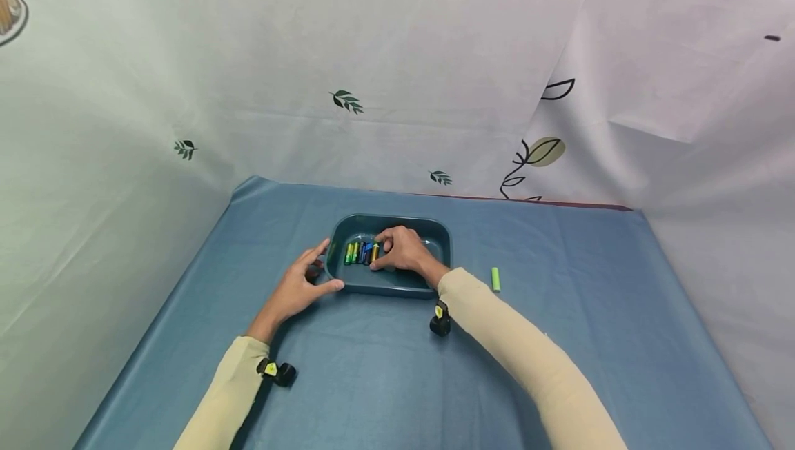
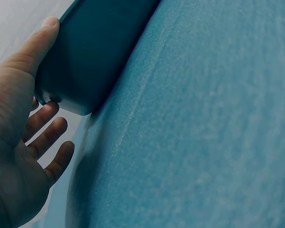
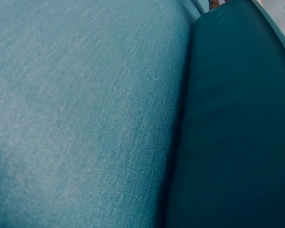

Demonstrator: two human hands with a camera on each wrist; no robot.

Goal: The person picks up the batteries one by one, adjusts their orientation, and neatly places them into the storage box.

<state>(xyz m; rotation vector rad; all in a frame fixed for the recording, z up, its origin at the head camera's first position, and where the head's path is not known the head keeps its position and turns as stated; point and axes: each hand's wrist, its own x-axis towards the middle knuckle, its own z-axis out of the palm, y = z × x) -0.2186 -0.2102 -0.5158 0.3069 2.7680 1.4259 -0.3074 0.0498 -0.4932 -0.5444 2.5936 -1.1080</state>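
Observation:
A dark teal tray (image 1: 388, 291) with raised walls stands on the table. At its left inside lies a row of several small batteries (image 1: 356, 252), side by side, green, yellow and blue. My right hand (image 1: 406, 250) reaches over the near wall and pinches a gold battery (image 1: 375, 252) lengthwise at the row's right end, thumb at the near end and index finger at the far end. My left hand (image 1: 300, 286) spans the tray's near left corner, thumb along the near rim. The left wrist view shows its other fingers (image 2: 61, 160) loosely spread below the corner.
A light green battery (image 1: 495, 279) lies on the blue cloth right of the tray, close to the right sleeve (image 1: 515, 339). White printed cloth (image 1: 397, 139) hangs behind the table and at both sides.

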